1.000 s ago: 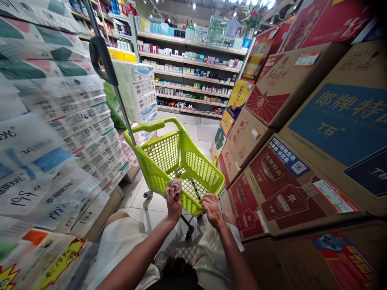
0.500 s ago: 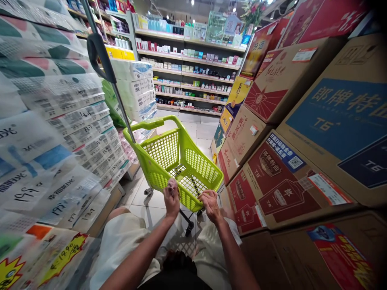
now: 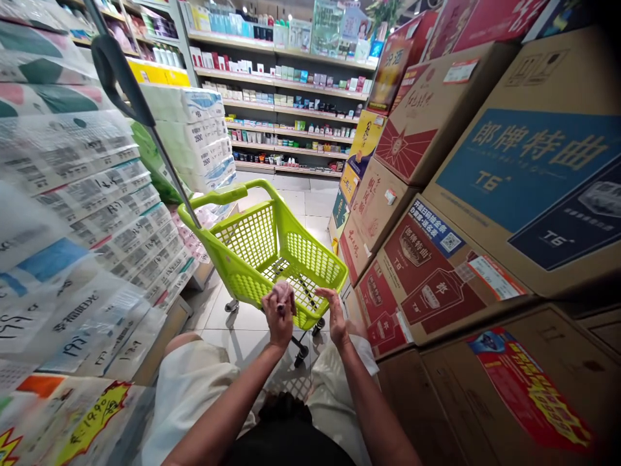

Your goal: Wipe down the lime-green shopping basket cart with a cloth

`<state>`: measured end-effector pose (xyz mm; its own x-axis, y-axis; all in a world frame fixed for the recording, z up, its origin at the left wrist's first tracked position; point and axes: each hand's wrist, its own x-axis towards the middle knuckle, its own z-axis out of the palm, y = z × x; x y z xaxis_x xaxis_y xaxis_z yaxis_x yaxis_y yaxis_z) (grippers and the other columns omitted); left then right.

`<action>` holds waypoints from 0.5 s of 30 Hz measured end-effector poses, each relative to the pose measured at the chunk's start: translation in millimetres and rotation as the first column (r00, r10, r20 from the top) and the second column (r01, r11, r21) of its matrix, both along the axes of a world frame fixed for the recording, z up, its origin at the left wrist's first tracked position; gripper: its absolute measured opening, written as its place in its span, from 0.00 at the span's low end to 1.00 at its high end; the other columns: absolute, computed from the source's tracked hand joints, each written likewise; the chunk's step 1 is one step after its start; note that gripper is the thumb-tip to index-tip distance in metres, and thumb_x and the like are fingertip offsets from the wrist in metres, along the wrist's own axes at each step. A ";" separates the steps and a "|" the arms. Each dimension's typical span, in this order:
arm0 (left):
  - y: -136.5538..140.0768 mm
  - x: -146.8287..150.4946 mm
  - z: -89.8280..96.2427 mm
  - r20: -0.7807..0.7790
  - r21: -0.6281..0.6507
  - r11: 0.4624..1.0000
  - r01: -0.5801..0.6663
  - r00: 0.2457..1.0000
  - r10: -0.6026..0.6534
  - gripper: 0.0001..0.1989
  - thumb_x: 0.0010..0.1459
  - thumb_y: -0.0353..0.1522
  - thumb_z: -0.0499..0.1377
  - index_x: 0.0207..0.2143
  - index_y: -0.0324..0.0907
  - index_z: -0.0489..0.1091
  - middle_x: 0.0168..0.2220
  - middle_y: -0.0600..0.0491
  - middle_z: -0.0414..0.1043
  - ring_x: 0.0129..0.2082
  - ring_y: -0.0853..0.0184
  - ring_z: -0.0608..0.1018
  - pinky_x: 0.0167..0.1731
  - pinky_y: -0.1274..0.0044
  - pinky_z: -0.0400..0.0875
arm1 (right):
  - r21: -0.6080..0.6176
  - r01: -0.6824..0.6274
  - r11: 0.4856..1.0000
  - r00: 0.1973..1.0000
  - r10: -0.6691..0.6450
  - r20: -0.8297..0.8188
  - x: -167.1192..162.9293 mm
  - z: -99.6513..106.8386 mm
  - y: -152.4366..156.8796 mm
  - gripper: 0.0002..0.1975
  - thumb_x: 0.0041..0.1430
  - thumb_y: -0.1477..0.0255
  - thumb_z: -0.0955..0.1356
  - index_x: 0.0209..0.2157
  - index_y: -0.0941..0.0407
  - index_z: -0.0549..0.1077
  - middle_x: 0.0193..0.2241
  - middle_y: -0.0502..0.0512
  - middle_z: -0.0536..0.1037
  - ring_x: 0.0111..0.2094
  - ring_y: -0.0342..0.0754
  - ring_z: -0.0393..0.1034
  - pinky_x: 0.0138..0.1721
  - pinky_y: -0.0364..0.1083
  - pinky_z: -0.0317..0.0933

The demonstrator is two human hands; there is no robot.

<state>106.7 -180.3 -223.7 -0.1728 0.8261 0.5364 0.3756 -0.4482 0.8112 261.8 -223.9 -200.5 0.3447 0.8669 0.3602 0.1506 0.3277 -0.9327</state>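
A lime-green shopping cart basket (image 3: pixel 310 249) with lattice walls stands on casters in front of me, and nothing lies in it. My left hand (image 3: pixel 280 320) is closed around a crumpled pinkish cloth (image 3: pixel 284 292), close to the basket's near rim. My right hand (image 3: pixel 336 317) is by the basket's near right corner with its fingers stretched out and holding nothing. Whether its fingertips touch the rim I cannot tell. A grey pole with a dark loop handle (image 3: pixel 114 77) rises from the cart's far left side.
Wrapped paper packs (image 3: pixel 111 200) are stacked high on the left, with more packs (image 3: pixel 194 136) beyond. Cardboard cartons (image 3: pixel 431 259) form a wall close on the right. Shelves (image 3: pixel 286 84) of small boxed goods cross the back. Pale floor tiles (image 3: pixel 294 200) run between.
My right hand has let go of the basket's rim and its fingers have straightened. The cloth in my left hand has come up above the rim. My view has shifted slightly right.
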 end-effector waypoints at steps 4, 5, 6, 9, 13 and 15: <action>-0.6 3.4 1.2 -0.071 0.031 0.998 0.056 0.996 -0.053 0.11 0.66 0.39 0.56 0.45 0.43 0.72 0.48 0.44 0.66 0.49 0.57 0.75 0.53 0.61 0.74 | 0.039 -0.005 0.999 0.976 0.013 -0.218 -4.9 7.3 4.8 0.39 0.68 0.41 0.45 0.58 0.49 0.69 0.56 0.61 0.77 0.58 0.57 0.71 0.63 0.61 0.61; -9.0 6.0 -4.5 -0.105 0.042 0.992 0.118 0.988 -0.113 0.11 0.66 0.38 0.55 0.44 0.43 0.72 0.47 0.44 0.67 0.48 0.57 0.76 0.51 0.62 0.75 | 0.050 -0.004 0.999 0.967 0.016 -0.256 -4.5 9.7 5.9 0.39 0.68 0.41 0.45 0.58 0.49 0.69 0.55 0.61 0.77 0.59 0.57 0.71 0.63 0.62 0.61; -18.4 8.7 -10.9 -0.145 0.055 0.979 0.194 0.972 -0.185 0.11 0.66 0.36 0.54 0.44 0.43 0.73 0.46 0.44 0.68 0.46 0.58 0.76 0.49 0.63 0.75 | 0.059 -0.008 0.998 0.954 0.025 -0.299 -3.2 12.3 6.8 0.39 0.68 0.41 0.46 0.58 0.49 0.69 0.55 0.61 0.77 0.59 0.57 0.71 0.63 0.62 0.61; -38.5 13.7 -27.3 -0.263 0.076 0.922 0.380 0.899 -0.349 0.11 0.66 0.36 0.54 0.44 0.44 0.75 0.46 0.44 0.71 0.46 0.58 0.77 0.46 0.66 0.76 | 0.070 -0.035 0.997 0.906 0.062 -0.420 5.0 20.5 6.9 0.40 0.68 0.41 0.44 0.56 0.49 0.71 0.53 0.61 0.79 0.59 0.58 0.71 0.62 0.64 0.61; -37.8 4.2 -43.4 -0.273 0.053 0.924 0.379 0.896 -0.351 0.09 0.63 0.37 0.56 0.37 0.43 0.75 0.43 0.44 0.72 0.43 0.59 0.77 0.43 0.66 0.76 | 0.038 -0.020 0.999 0.929 0.032 -0.370 15.2 22.5 1.1 0.41 0.68 0.41 0.43 0.56 0.50 0.70 0.54 0.61 0.78 0.58 0.57 0.72 0.62 0.63 0.62; -35.5 -5.1 -52.6 -0.271 0.005 0.911 0.411 0.878 -0.395 0.09 0.63 0.36 0.56 0.35 0.44 0.74 0.41 0.46 0.73 0.45 0.58 0.78 0.46 0.65 0.77 | 0.014 -0.008 1.000 0.951 0.012 -0.307 16.7 18.3 -2.2 0.39 0.68 0.41 0.45 0.57 0.50 0.69 0.54 0.61 0.78 0.57 0.56 0.73 0.62 0.62 0.61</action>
<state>101.6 -215.8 -276.4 0.3194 0.7588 0.5676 0.3439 -0.6510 0.6767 278.4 -226.1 -182.2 0.4321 0.8667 0.2492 -0.1461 0.3400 -0.9290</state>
